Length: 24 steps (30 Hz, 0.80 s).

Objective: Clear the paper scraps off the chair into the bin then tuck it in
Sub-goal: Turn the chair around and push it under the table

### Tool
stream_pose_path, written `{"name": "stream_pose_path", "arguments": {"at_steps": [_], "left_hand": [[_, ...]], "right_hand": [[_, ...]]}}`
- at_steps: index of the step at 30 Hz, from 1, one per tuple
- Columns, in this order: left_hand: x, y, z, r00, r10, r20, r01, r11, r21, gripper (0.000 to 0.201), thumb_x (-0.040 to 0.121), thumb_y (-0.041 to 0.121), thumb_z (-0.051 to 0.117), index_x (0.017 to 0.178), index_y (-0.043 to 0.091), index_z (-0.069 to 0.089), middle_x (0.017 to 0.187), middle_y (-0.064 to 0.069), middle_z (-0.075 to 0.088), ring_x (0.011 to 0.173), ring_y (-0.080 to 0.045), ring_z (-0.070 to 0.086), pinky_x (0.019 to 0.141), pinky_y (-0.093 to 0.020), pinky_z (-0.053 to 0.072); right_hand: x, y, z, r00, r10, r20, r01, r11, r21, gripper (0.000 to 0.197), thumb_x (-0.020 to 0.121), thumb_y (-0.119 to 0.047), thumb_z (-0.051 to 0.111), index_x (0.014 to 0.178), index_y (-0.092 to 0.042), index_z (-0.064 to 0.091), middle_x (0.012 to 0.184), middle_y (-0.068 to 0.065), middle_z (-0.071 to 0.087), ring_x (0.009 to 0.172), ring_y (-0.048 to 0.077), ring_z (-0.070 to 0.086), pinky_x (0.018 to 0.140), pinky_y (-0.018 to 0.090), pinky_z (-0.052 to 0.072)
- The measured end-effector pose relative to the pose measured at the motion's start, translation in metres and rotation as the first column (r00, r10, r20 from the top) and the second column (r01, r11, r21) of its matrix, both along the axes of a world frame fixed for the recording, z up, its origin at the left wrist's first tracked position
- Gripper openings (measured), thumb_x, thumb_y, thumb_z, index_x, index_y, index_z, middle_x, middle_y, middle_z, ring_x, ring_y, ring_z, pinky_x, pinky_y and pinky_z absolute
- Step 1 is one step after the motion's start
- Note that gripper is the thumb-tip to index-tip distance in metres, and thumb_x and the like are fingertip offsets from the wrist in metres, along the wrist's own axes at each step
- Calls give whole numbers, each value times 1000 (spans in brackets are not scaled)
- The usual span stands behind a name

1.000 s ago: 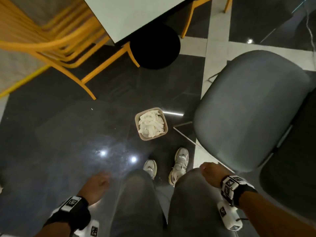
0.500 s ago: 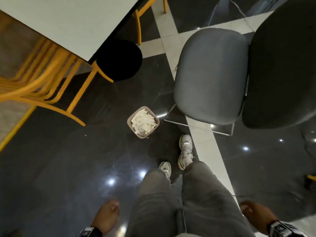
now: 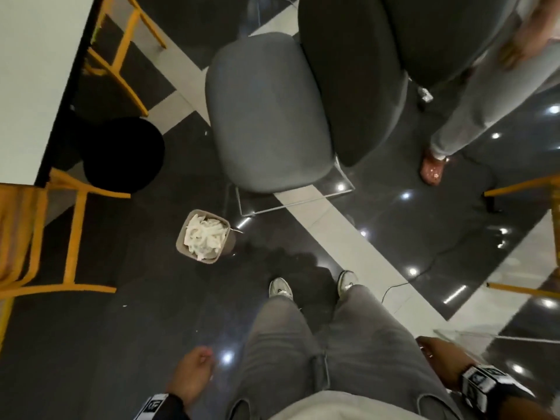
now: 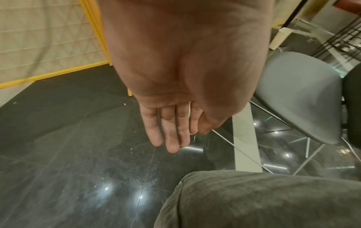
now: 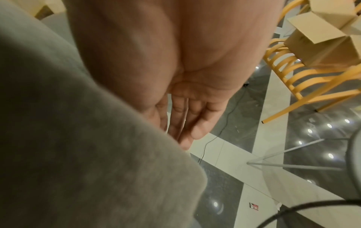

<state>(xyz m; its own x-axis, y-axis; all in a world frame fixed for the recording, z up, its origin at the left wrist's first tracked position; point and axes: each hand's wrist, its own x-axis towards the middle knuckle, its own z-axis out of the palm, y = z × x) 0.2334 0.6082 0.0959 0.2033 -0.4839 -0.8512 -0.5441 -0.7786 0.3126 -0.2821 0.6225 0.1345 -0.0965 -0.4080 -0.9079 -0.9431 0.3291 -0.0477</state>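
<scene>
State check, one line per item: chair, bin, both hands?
chair: seat bare, no scraps visible, standing out from the table, not tucked in
bin: upright on the floor, full of white paper scraps
left hand: empty, fingers relaxed, hanging by the leg
right hand: empty, fingers relaxed, hanging by the leg

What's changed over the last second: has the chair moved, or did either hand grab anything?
Only the viewpoint shifted: the person stepped back and turned. The grey chair looks unmoved beside the bin, paper scraps still inside. Left hand and right hand still hang empty; nothing grabbed or released.
</scene>
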Motion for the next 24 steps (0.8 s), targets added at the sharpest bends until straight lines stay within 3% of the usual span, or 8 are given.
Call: {"name": "stream_pose_path", "arguments": {"at_steps": [3,4,6,8,12,16,21,24], "left_hand": [[-31,-25,10,996,-86,6,86,996,-13,18,91,-3,59,86,14,61,76,-12,66,63,-24,60,58,-18,53],[-41,-33,10,996,-88,19,88,996,-12,21,92,-5,57,87,15,60,81,-14,67,66,-26,62,59,-20,53],[-56,-46,5,993,-101,54,102,994,-27,23,90,0,62,87,22,62,91,-15,71,81,-33,68,77,-37,57],[-78,-53,-3,989,-130,73,131,991,-13,19,88,5,65,89,25,64,94,-12,74,90,-32,70,87,-40,54],[-136,-52,0,987,-145,65,147,989,-31,16,89,6,63,93,22,63,92,-11,73,88,-31,68,86,-38,52],[-179,-48,3,990,-131,59,132,991,-13,15,91,6,59,102,17,61,94,-10,69,89,-30,65,88,-38,50],[-225,-46,15,990,-69,119,72,997,-26,15,91,0,58,102,11,60,90,-13,68,83,-26,62,89,-39,51],[-251,-49,18,992,-12,127,15,1000,-21,17,93,2,57,108,6,62,100,-15,68,87,-27,63,87,-33,48]], "right_hand": [[-24,15,-4,998,-48,29,47,998,32,26,100,-29,45,119,-42,59,135,3,63,124,24,60,96,26,43],[-33,18,-6,997,-63,33,61,997,45,26,100,-29,46,118,-41,60,135,3,64,123,24,61,95,26,43],[-47,19,-11,994,-95,52,92,995,45,21,99,-29,48,96,-50,51,131,3,66,120,23,62,94,27,44],[-77,17,-22,994,-98,57,96,995,40,23,98,-30,50,83,-47,44,129,3,67,118,24,63,93,27,45],[-122,-3,-26,997,-42,62,40,998,44,14,97,-31,49,97,-45,53,127,0,68,119,21,62,93,27,44],[-157,-30,-32,995,36,92,-42,997,65,32,99,-23,47,128,-26,58,135,3,63,123,23,59,95,28,43],[-202,-58,-37,984,92,152,-102,993,56,28,97,-33,52,123,-28,61,131,2,65,123,22,61,96,28,46],[-226,-73,-35,977,130,168,-141,988,59,28,97,-34,50,121,-29,63,128,0,67,121,20,62,94,26,45]]}}
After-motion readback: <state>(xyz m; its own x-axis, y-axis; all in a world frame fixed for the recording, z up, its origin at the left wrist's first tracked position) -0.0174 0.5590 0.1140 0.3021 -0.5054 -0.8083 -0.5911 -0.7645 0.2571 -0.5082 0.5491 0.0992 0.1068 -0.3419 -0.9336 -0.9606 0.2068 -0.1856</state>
